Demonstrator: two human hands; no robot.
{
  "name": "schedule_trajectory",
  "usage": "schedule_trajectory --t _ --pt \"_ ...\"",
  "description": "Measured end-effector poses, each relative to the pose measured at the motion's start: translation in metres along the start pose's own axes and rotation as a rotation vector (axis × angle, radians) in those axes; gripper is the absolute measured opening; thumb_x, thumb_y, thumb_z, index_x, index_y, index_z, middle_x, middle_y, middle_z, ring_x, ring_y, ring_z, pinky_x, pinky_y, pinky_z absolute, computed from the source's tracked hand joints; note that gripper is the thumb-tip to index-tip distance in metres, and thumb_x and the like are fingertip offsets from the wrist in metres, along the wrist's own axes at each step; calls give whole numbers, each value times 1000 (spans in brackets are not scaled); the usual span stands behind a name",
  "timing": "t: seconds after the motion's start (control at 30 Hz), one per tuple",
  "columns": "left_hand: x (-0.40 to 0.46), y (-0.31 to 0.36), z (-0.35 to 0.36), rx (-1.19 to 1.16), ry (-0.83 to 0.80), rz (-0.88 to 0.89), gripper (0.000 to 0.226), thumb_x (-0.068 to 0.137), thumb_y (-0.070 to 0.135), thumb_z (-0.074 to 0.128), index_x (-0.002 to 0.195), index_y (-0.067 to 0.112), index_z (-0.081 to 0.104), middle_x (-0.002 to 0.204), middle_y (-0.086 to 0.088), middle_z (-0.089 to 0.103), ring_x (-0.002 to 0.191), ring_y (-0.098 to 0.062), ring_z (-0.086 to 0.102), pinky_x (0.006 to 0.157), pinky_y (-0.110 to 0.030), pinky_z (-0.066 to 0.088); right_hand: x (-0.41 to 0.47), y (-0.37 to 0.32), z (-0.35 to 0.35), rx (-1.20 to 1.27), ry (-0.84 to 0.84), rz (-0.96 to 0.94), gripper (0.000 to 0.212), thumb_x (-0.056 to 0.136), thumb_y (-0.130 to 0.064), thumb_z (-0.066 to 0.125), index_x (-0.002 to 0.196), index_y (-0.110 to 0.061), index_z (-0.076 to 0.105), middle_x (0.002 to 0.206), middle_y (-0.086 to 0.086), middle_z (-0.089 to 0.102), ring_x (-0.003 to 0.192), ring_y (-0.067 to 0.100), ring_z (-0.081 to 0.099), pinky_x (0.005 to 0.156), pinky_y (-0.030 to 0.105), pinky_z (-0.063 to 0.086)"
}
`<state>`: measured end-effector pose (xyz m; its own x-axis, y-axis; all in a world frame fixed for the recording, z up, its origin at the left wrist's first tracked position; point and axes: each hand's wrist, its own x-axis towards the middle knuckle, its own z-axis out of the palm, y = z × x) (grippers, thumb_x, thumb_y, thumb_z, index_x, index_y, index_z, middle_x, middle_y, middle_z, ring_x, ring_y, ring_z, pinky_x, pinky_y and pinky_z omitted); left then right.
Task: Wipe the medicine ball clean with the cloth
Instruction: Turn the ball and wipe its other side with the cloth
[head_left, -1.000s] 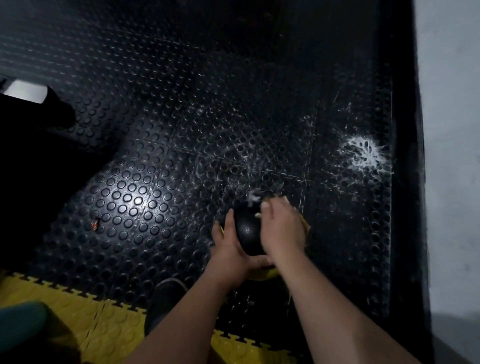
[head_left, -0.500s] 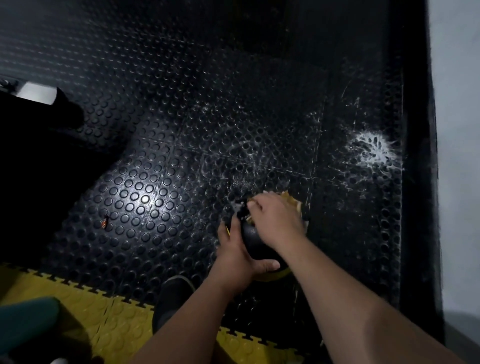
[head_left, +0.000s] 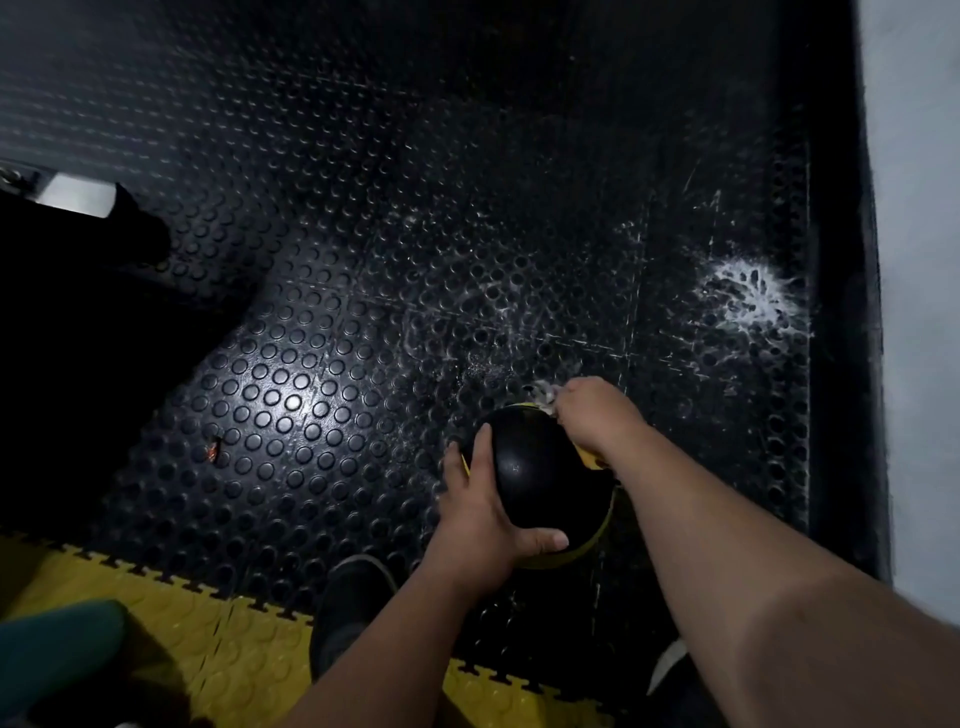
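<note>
Right now, fingers: right hand (head_left: 597, 418) bunches the pale cloth (head_left: 545, 393) on the ball's far side; left hand (head_left: 480, 512) cups the near-left side, thumb underneath.
Ball: black and yellow medicine ball (head_left: 540, 480), held above the studded black floor (head_left: 322, 322), near the yellow mat's (head_left: 223, 629) edge.
Handling: likely heavy, smooth, slippery; support from below.

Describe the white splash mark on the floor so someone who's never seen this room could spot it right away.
Start at the pale wall on the right and look at the black studded floor mat beside it. The white splash mark lies there, beyond the right hand and the ball. It is the only bright, star-shaped blotch among thin scratches.
</note>
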<state>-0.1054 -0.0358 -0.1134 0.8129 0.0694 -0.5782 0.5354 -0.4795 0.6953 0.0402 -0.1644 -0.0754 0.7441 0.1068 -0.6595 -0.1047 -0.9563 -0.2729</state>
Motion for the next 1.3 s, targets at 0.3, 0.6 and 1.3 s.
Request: schedule_trajectory --t 0.3,0.6,1.3 --pt "-5 -6 -25 121 -151 30 143 46 47 97 132 81 -13 165 12 -24 156 -28 2 122 -54 25 7 13 9 236 -97 150 41 105 -32 40 126 -6 64 128 16 65 115 34 61 92 36 47" --pt "2 21 -43 -91 -167 -55 134 64 40 95 157 49 -1 167 1 -13 153 -29 19 113 -35 31 -44 44 55 1183 162 352 24 98 -37 49 99 -24 69 105 12 74 98 31 69 91 54 57" --pt "6 33 -31 227 -104 -136 117 85 30 78 154 54 -14 164 0 -31 152 -47 -1 120 -59 23 -83 -10 78 182 359 -212 51 108 -46 28 156 -31 38 166 -13 22 157 15 6 128 42 11"
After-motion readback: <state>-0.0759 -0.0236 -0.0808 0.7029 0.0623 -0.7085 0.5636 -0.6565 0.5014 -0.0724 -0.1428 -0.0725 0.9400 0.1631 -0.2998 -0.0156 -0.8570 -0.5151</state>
